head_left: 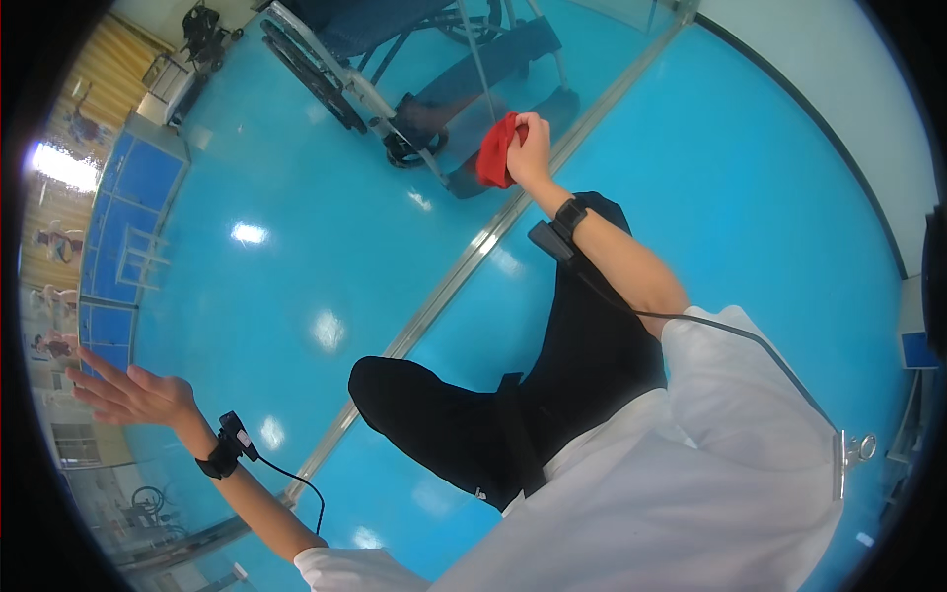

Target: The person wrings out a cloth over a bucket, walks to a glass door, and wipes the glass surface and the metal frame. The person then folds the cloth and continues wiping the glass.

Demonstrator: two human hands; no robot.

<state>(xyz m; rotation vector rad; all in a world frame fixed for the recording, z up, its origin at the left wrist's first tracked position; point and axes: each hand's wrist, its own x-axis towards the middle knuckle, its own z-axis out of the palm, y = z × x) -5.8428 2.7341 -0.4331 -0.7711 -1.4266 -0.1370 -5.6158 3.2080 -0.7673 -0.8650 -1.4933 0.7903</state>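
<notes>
My right hand (529, 148) grips a bunched red cloth (497, 152) just above the metal floor track (444, 292). The cloth appears to lie against a clear glass panel, where a faint reddish reflection shows beside it. Off to the left, my left hand (137, 396) is spread with its fingers apart and nothing in it; whether it touches the glass I cannot tell. Each wrist carries a black strap with a small cabled device. Below me, my bent legs in black trousers (599, 325) come close to the track.
Beyond the glass stands a folding wheelchair (355, 89). Blue cabinets (140, 177) line the far left, with a white stool frame (140, 255) before them and a pushchair (203, 33) behind. A pale wall (836, 89) rises at the right. The glossy blue floor (296, 274) reflects lights.
</notes>
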